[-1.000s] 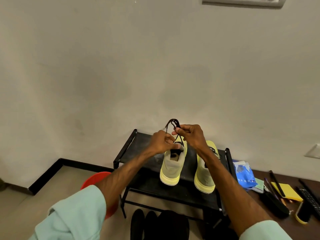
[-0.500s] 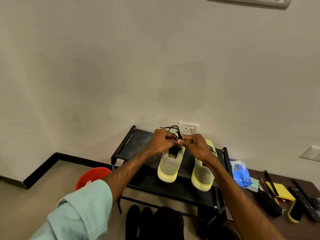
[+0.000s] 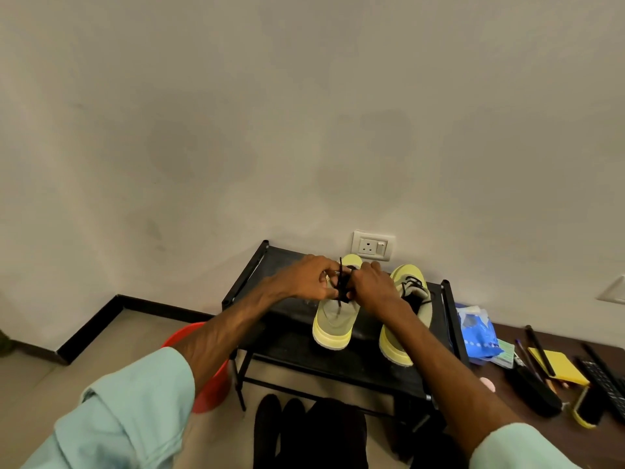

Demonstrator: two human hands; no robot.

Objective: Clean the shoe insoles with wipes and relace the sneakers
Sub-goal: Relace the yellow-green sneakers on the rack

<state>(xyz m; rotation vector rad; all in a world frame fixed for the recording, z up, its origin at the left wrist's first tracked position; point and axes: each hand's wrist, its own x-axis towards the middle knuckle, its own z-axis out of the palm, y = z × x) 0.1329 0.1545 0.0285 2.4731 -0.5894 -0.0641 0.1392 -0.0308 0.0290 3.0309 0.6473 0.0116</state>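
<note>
Closest in, dark shoes (image 3: 304, 431) sit on the floor under the rack (image 3: 338, 370), with a red bucket (image 3: 209, 394) just left of it. Both sneakers stand on the rack's top shelf, heels toward the person. The sneaker (image 3: 333, 328) being laced is on the left. The other sneaker (image 3: 406, 274) is just beside it on the right, with dark lacing at its tongue. Above the first one's tongue the left hand (image 3: 309, 277) and right hand (image 3: 373, 286) meet. Each has its fingers curled, pinching the black lace (image 3: 341, 282), and one strand hangs down into the shoe's opening. The fingers hide the eyelets, so I cannot tell which hole the lace is in or whether a knot is forming.

As I judge the risks, nothing steadies the shoe but the lace itself, so a hard tug could tip it back or drag it off the front edge toward the bucket. An uneven pull would leave one end too short to tie. If a pinch slips, the strand could drop back through and undo the pass. The right forearm crosses the other sneaker and could nudge it.

Farther off, a blue pack (image 3: 478, 333) lies on the table (image 3: 568, 336) at right, and a socket (image 3: 372, 245) is on the wall behind.
</note>
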